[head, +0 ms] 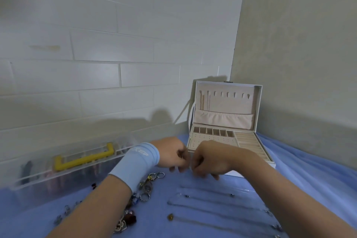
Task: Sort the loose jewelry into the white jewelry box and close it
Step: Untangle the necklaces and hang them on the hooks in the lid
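Both hands meet just in front of the white jewelry box (231, 106), low over the cloth-covered desk (299, 179). The left hand (172, 155), with a blue sleeve (135, 164) on the wrist, and the right hand (208, 160) have their fingers curled and their tips almost touching. It looks like a two-handed pinch on something tiny, maybe a clasp or a fine chain, but the item is too small and blurred, so cannot tell what either hand holds, or if it holds anything.

The forearms come in from the near edge and converge in a V, wrists roughly level.

The box stands open with its lid upright, so hooks, pocket and tray slots are all reachable. That's likely why the hands work right at its front edge.

Loose stock sits nearer the person than the box: a cluster of rings (147, 185) to the left, necklaces (208, 203) laid out in rows straight ahead. Likely pre-sorted by type.

A clear organizer (63, 164) sits well left of the box.

Most jewelry is not yet in the box, so the task is at an early stage.
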Demonstrator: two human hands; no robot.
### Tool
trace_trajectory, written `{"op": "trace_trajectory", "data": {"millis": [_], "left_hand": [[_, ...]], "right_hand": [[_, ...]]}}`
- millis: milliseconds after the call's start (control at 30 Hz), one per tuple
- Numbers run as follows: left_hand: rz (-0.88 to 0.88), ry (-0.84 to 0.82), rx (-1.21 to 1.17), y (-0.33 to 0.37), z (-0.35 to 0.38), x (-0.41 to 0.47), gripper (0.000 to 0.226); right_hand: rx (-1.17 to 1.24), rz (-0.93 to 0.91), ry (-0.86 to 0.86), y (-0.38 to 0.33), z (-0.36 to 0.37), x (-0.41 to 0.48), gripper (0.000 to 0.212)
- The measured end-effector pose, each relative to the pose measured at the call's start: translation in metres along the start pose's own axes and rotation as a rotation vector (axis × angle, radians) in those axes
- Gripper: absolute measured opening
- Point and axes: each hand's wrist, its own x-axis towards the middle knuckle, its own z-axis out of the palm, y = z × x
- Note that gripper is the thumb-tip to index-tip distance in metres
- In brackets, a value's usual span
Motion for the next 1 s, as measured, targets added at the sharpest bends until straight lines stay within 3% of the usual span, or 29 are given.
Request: {"op": "trace_trajectory", "data": {"millis": [133, 433, 567, 700, 767, 867, 1000], "left_hand": [[0.051, 0.028, -0.166, -0.004, -0.012, -0.008, 0.018], [0.064, 0.127, -0.220, 0.000, -0.016, -0.009, 0.016], [0.059, 0.187, -0.634, 0.002, -0.014, -0.004, 0.017], [0.135, 0.084, -1.212, 0.012, -0.012, -0.003, 0.021], [0.147, 0.030, -1.384, 0.014, -0.012, -0.005, 0.021], [0.147, -0.011, -1.383, 0.014, -0.013, -0.009, 0.016], [0.108, 0.102, -1.094, 0.013, -0.017, -0.008, 0.014]], "right_hand": [[0.151, -0.037, 0.074, 0.006, -0.021, -0.011, 0.013], [0.420, -0.074, 0.180, 0.017, -0.030, -0.012, 0.016], [0.657, -0.132, 0.174, 0.018, -0.030, -0.009, 0.021], [0.881, -0.204, 0.196, 0.017, -0.032, -0.008, 0.030], [0.987, -0.208, 0.196, 0.017, -0.033, -0.008, 0.031], [1.071, -0.183, 0.210, 0.016, -0.036, -0.010, 0.030], [1.057, -0.169, 0.249, 0.017, -0.041, -0.012, 0.029]]}}
